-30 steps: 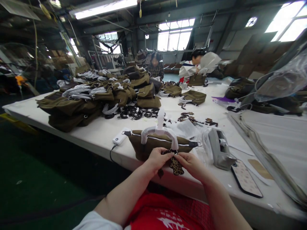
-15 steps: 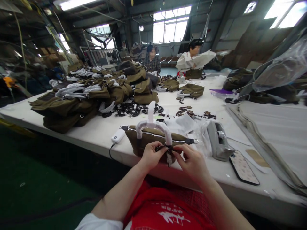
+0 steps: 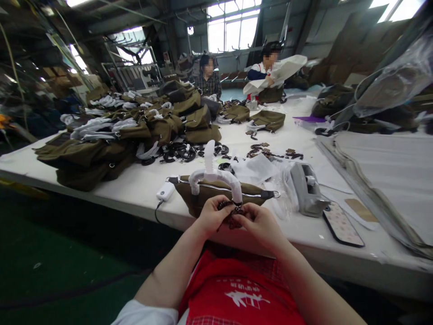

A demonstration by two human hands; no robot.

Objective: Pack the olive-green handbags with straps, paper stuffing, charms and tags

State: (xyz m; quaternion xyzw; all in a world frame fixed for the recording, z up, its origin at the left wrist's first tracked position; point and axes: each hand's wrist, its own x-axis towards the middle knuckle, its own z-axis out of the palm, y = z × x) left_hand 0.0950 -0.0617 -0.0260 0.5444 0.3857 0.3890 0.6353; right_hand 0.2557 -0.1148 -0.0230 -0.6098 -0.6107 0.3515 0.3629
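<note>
An olive-green handbag [image 3: 189, 196] stands at the table's front edge, its silver zip along the top. Its arched handle [image 3: 234, 185] is wrapped in white, and a white strip [image 3: 210, 158] sticks up from the top of it. At the right foot of the handle, my left hand [image 3: 214, 215] pinches a dark brown bag charm [image 3: 236, 222]. My right hand [image 3: 257, 222] closes on the same charm from the other side, thumb and fingertips together. Fingers cover part of the charm and its fastening.
Olive bags [image 3: 94, 153] are heaped at the left. Black straps [image 3: 181, 153] and brown charms [image 3: 259, 150] lie behind the handbag. To the right are a grey tape dispenser [image 3: 304, 189] and a phone [image 3: 343, 224]; a white device [image 3: 165, 192] is at left. Two people sit across the table.
Both hands have drawn closer together at the handle's foot, and more of the brown charm shows below my fingers. The person at the far right has shifted the pale sheet.
</note>
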